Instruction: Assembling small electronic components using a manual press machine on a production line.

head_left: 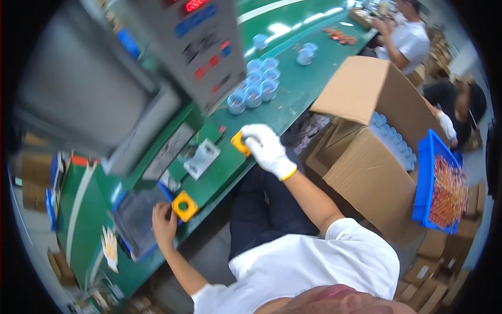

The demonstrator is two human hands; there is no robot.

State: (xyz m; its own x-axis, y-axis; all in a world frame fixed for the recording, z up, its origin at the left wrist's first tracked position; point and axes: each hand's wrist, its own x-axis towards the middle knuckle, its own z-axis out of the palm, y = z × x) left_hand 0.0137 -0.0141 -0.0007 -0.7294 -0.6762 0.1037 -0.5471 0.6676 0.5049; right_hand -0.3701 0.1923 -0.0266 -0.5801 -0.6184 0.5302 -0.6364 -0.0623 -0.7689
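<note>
My left hand point(163, 224) is bare and has its fingers curled at the left edge of a yellow square piece with a round hole point(189, 214), near the table's front edge. Green shows through the hole. A white glove with a yellow cuff covers my right hand point(265, 150). Its fingers close on a second yellow piece point(239, 143), partly hidden by them, above the table's front edge. Between the hands, a pale metal plate point(202, 159) lies at the foot of a grey machine point(196, 57) with red lit digits. A small red part point(222, 129) sits nearby.
A dark tray with a blue rim point(141, 217) and a loose glove point(109, 246) lie left. Several light blue cups point(253, 94) stand further along the green table point(293, 89). An open carton point(366, 183) and a blue bin point(424, 178) are right; other people work beyond.
</note>
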